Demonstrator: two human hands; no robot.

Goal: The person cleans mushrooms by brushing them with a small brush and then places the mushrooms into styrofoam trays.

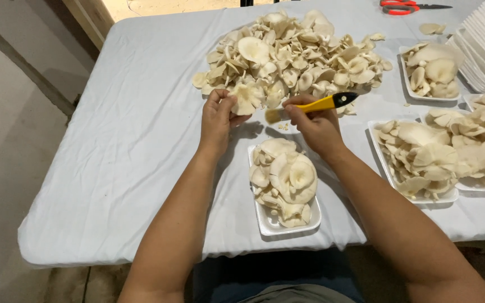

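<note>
Trimming in hand: left hand pinches an oyster mushroom, right hand grips a yellow-handled knife; next likely a careful stem cut above the foam tray

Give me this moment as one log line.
left hand: holds mushroom | right hand: holds brush at mushroom | tray: filled, below hands
</note>
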